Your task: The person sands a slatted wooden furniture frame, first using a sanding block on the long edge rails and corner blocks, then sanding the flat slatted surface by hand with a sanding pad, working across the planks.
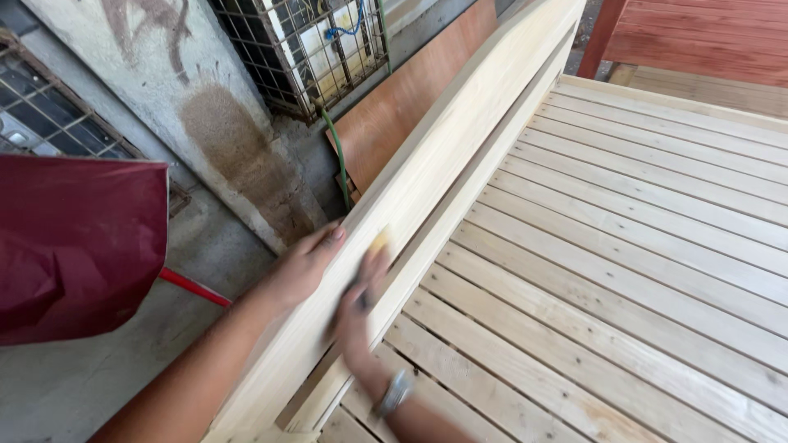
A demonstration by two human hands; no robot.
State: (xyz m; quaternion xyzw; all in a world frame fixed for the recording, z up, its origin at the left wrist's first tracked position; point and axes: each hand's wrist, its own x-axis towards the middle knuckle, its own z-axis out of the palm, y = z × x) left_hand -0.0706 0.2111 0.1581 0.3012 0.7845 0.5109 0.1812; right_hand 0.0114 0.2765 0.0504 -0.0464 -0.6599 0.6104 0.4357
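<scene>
A pale wooden side rail (460, 139) runs diagonally from bottom centre to top right, beside a bed-like frame of pale slats (624, 246). My left hand (305, 264) lies flat on the rail's outer face and top edge, fingers stretched out. Just right of it, my right hand (359, 305) is blurred with motion against the rail's inner face and presses a small yellowish sanding pad (380, 240) to the wood. A metal wristwatch (396, 392) sits on my right wrist.
A dark red sheet (74, 246) hangs at the left above a concrete floor (74, 385), with a red rod (194, 287) beneath it. A plywood panel (410, 98), a green hose (336, 156) and a wire grille (312, 49) stand behind the rail. Red-brown boards (698, 41) lie top right.
</scene>
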